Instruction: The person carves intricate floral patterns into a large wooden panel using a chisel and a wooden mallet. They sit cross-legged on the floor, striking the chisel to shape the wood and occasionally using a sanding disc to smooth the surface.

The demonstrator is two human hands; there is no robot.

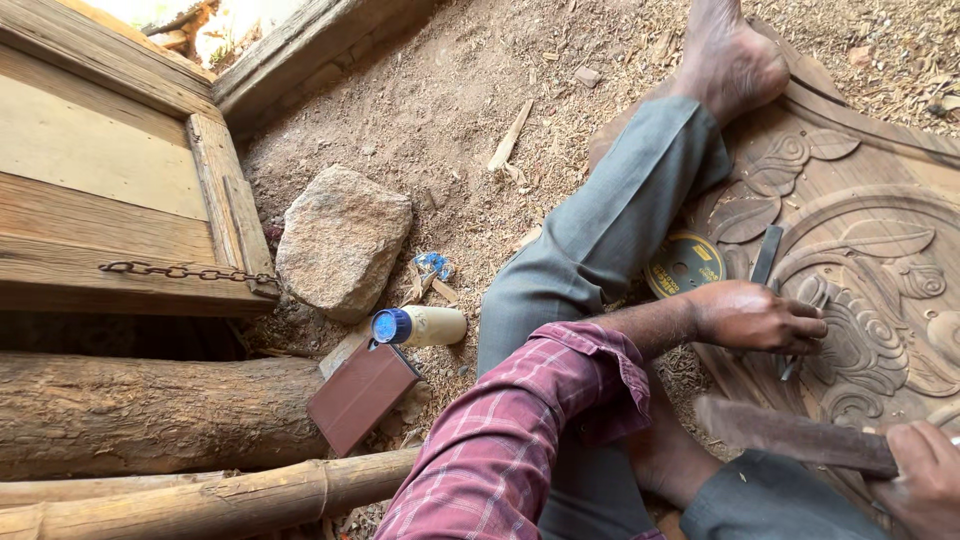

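My left hand [755, 318] rests on a carved wooden panel [870, 250] with floral relief and grips a dark metal chisel [768, 255], whose blade sticks out on both sides of the fist. At the bottom right, my right hand [925, 480] holds a flat brown wooden mallet stick [790, 435], which points left, just below the left hand. My left arm wears a red plaid sleeve [520, 430]. My leg in grey trousers [610, 230] lies across the panel's edge, with the bare foot [730, 60] on the panel's top corner.
A yellow-and-black cutting disc [684, 264] lies by my knee. On the sawdust ground are a large stone [342, 240], a lying bottle with a blue cap [420, 326] and a brown block [362, 395]. Logs [150, 410] and a chained wooden frame [185, 271] fill the left.
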